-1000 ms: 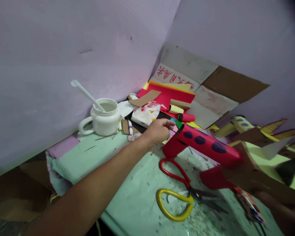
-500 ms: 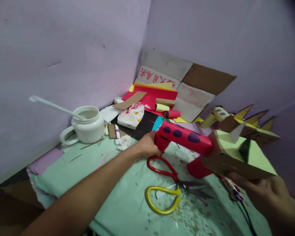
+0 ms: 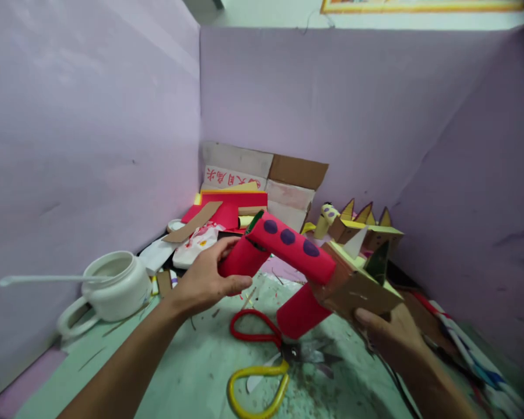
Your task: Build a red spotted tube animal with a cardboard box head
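A paper model is held above the table, made of a cardboard box [image 3: 362,294] and red tubes, one with purple dots [image 3: 290,241]. My left hand [image 3: 209,273] wraps round the short red tube [image 3: 244,259] at the model's left end. Around the box's lower right side my right hand [image 3: 393,331] is closed, its fingers partly hidden beneath. Another red tube [image 3: 301,311] hangs under the box, and white and dark green triangles stand on top. Scissors with one red and one yellow handle [image 3: 262,387] lie below the model.
A white pot [image 3: 117,291] with a long white stick stands at the left. Red paper [image 3: 227,209], cardboard strips and an unfolded carton [image 3: 288,198] sit at the back. A yellow spiked model [image 3: 367,230] rests back right. Scraps litter the green cloth [image 3: 187,361].
The view has tilted up and shifted right. The model now appears further left, turned so its left tube shows more. My left hand's thumb has opened out along that tube.
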`<move>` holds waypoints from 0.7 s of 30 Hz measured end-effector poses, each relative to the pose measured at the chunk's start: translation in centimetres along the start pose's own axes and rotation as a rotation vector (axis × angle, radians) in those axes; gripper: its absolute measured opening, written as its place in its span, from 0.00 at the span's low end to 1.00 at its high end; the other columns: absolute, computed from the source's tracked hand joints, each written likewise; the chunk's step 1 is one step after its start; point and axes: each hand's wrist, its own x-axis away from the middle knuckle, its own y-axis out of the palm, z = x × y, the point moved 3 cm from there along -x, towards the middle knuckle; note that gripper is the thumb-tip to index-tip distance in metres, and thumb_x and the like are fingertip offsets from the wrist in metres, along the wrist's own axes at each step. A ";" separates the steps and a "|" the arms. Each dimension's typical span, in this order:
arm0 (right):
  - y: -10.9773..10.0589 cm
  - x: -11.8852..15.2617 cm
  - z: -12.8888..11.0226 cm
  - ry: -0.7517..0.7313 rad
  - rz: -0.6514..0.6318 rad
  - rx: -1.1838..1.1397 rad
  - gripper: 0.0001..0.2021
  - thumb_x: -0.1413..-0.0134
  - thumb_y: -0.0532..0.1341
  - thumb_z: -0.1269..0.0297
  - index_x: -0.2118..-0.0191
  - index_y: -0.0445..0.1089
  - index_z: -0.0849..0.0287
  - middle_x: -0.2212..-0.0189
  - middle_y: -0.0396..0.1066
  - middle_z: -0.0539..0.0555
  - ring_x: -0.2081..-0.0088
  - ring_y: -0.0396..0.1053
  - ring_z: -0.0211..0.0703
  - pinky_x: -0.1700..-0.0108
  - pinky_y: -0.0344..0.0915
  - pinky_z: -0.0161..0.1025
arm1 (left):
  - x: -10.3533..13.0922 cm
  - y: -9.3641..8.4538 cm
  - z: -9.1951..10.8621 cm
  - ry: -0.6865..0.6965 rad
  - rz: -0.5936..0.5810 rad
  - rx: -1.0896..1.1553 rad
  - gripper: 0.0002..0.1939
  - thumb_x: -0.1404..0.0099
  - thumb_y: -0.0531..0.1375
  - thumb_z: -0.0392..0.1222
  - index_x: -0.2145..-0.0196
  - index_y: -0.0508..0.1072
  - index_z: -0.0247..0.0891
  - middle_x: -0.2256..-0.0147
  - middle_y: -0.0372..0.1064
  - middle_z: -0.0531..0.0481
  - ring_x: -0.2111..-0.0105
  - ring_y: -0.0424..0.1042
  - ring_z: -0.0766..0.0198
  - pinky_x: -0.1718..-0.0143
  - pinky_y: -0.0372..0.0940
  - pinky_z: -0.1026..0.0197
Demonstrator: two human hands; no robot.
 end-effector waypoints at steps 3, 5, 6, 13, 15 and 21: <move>2.7 1.4 0.2 0.163 -0.010 -0.358 0.30 0.65 0.68 0.55 0.51 0.68 0.60 0.65 0.75 0.60 0.63 0.72 0.56 0.62 0.68 0.47 | 0.2 -1.2 2.9 0.002 0.076 0.012 0.34 0.53 0.67 0.45 0.50 0.61 0.39 0.53 0.67 0.43 0.56 0.69 0.54 0.62 0.66 0.58; 4.5 2.7 0.2 0.269 -0.013 -0.571 0.30 0.65 0.69 0.59 0.50 0.67 0.60 0.64 0.75 0.60 0.62 0.72 0.56 0.59 0.67 0.48 | 0.0 -1.8 5.0 -0.006 0.106 -0.065 0.32 0.54 0.67 0.45 0.51 0.63 0.40 0.54 0.68 0.44 0.58 0.70 0.54 0.63 0.67 0.58; 5.4 3.4 0.3 0.327 -0.033 -0.663 0.30 0.64 0.68 0.60 0.50 0.67 0.60 0.64 0.76 0.60 0.61 0.72 0.56 0.59 0.67 0.48 | -0.2 -2.0 6.1 -0.012 0.109 -0.134 0.30 0.54 0.66 0.45 0.53 0.64 0.40 0.56 0.69 0.46 0.61 0.71 0.55 0.64 0.66 0.58; 11.1 7.7 2.0 0.558 -0.245 -1.046 0.35 0.70 0.71 0.67 0.49 0.66 0.62 0.62 0.76 0.60 0.58 0.72 0.54 0.54 0.64 0.46 | -2.5 -0.2 12.3 -0.049 -0.119 -0.724 0.20 0.53 0.62 0.45 0.61 0.71 0.40 0.69 0.70 0.53 0.69 0.69 0.57 0.68 0.61 0.59; 12.0 8.5 2.2 0.578 -0.283 -1.082 0.35 0.70 0.72 0.67 0.49 0.66 0.64 0.64 0.76 0.59 0.58 0.72 0.53 0.54 0.63 0.46 | -3.1 1.2 12.9 -0.057 -0.224 -0.826 0.18 0.53 0.61 0.45 0.62 0.72 0.40 0.72 0.70 0.53 0.70 0.68 0.58 0.70 0.59 0.61; 12.1 9.4 2.2 0.560 -0.339 -0.961 0.25 0.68 0.72 0.57 0.60 0.72 0.63 0.67 0.74 0.56 0.67 0.72 0.43 0.63 0.65 0.38 | -4.6 4.4 12.9 -0.086 -0.291 -0.891 0.17 0.56 0.62 0.44 0.65 0.74 0.40 0.76 0.68 0.53 0.75 0.66 0.60 0.76 0.55 0.63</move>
